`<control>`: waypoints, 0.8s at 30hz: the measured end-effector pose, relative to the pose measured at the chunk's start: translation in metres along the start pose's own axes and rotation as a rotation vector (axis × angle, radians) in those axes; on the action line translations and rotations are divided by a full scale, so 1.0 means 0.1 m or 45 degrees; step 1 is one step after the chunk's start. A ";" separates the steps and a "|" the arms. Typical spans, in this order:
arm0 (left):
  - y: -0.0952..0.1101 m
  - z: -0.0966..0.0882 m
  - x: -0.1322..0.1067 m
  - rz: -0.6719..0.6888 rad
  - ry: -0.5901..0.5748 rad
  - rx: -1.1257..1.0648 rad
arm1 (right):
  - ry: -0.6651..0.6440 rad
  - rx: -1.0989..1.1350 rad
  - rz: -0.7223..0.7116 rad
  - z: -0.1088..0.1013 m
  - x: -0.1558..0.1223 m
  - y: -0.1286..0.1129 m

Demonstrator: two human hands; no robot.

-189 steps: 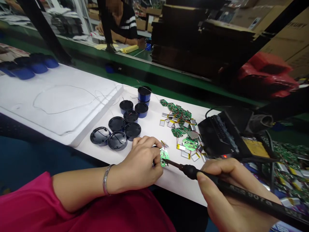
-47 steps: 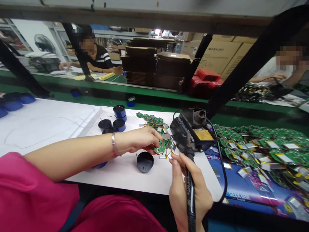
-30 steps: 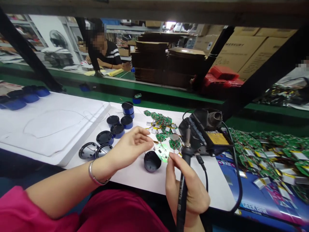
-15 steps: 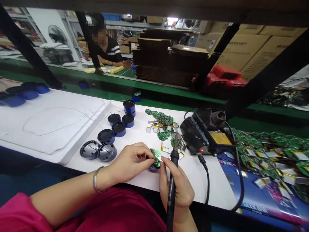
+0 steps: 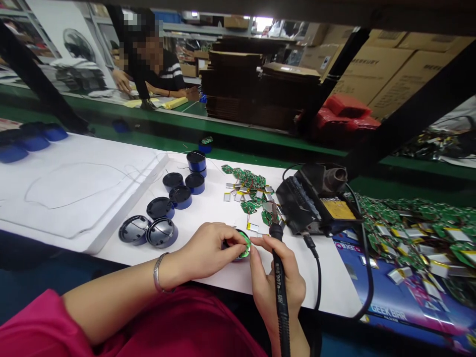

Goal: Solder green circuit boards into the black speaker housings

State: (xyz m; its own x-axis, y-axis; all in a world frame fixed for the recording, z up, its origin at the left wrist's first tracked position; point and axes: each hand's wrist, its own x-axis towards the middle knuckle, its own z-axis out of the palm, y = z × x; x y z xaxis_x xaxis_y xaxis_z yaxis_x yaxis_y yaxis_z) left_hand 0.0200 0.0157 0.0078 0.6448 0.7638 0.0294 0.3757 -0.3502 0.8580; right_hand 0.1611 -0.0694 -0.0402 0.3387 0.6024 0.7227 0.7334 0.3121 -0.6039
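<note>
One soldering iron (image 5: 281, 297) points lengthwise forward — right hand (image 5: 295, 285) clamped on it, left hand (image 5: 210, 250) pinched at circuit board (image 5: 247, 242).

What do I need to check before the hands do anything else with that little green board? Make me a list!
1. Left hand touching the green board: ok.
2. Soldering iron held in the right hand: ok.
3. Iron tip pointing away from the left hand: ok.
4. Tip clear of the loose boards behind: cannot tell, they overlap in view.
5. Green board fully visible: not ok, fingers cover part.
</note>
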 end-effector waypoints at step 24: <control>0.01 0.00 -0.01 0.097 0.023 0.061 | 0.011 0.040 0.113 0.00 0.02 -0.05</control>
State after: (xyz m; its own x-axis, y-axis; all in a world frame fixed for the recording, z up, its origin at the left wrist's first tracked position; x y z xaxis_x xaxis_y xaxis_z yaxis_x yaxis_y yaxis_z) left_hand 0.0191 0.0146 0.0083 0.6608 0.7434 0.1034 0.3575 -0.4329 0.8275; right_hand 0.1580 -0.0699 -0.0355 0.4072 0.6223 0.6685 0.6813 0.2806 -0.6761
